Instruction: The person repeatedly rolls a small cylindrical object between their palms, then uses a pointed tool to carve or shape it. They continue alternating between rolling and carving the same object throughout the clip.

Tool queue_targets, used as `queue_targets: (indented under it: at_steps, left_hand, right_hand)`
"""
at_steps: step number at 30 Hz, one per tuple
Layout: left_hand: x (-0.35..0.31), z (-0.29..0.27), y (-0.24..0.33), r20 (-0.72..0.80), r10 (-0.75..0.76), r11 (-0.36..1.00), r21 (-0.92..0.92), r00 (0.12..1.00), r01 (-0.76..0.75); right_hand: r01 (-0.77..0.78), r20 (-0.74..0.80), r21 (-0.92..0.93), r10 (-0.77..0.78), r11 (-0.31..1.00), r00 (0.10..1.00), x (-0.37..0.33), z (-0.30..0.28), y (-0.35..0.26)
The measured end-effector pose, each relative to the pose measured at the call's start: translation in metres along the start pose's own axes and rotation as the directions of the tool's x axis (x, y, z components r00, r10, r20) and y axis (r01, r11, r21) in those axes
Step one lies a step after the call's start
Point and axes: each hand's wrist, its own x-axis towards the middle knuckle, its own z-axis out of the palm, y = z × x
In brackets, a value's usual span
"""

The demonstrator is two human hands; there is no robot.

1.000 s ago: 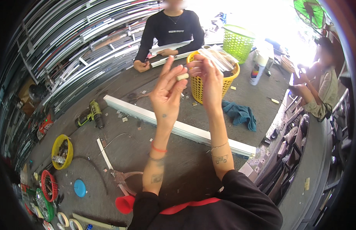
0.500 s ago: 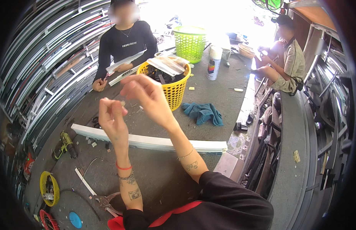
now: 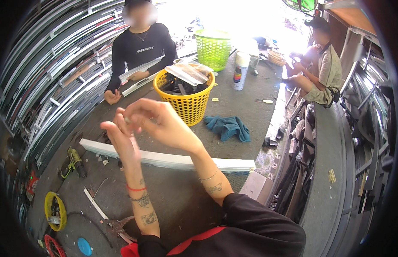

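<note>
Both my hands are raised over the workbench, touching or nearly touching at the fingertips. My left hand (image 3: pixel 126 143) is upright with its fingers spread and the thumb out to the left. From the right, my right hand (image 3: pixel 167 126) curls over with thumb and fingers drawn together in a pinch. A tiny pale thing shows at those fingertips, too small and blurred to name. Below my hands a bundle of long white strips (image 3: pixel 173 160) lies across the bench. Just beyond them stands a yellow basket (image 3: pixel 186 100) of dark pieces, with clear plastic bags on top.
A spray can (image 3: pixel 240 72), a green basket (image 3: pixel 212 51) and a blue cloth (image 3: pixel 228 127) are on the bench. To the left lie a cordless drill (image 3: pixel 74 162) and a small yellow basket (image 3: pixel 56 210). One person (image 3: pixel 141 47) stands across; another (image 3: pixel 325 68) sits at right.
My left hand has gone from a pinch to spread fingers. My right hand has moved down and left to meet it. The standing person's hand near the bench edge has opened.
</note>
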Motion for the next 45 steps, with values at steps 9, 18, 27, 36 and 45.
queue_targets:
  at_steps: [9, 18, 27, 36, 45]
  left_hand:
    - [-0.007, 0.019, -0.022, -0.115, -0.618, 0.594, -0.716, 0.777, 0.366]
    - [-0.009, 0.018, -0.024, -0.088, -0.547, 0.588, -0.749, 0.832, 0.307]
    - [-0.009, 0.021, -0.02, -0.072, -0.496, 0.594, -0.755, 0.865, 0.278]
    - [-0.003, 0.007, -0.038, -0.26, -0.605, 0.615, -0.753, 0.753, 0.234]
    - [-0.002, 0.007, -0.031, -0.056, -0.47, 0.654, -0.692, 0.881, 0.306]
  right_hand:
    - [-0.109, -0.123, -0.235, 0.082, 0.966, 0.989, 0.005, -0.003, 0.024]
    - [0.001, -0.226, -0.511, -0.136, 0.86, 0.965, 0.012, 0.003, 0.031]
    - [-0.019, -0.424, -0.244, -0.089, 0.97, 0.901, 0.012, 0.005, 0.02]
    - [0.011, -0.444, -0.243, -0.121, 0.97, 0.888, 0.011, 0.005, 0.021]
    - [-0.023, -0.456, -0.228, -0.086, 0.973, 0.886, 0.009, 0.007, 0.022]
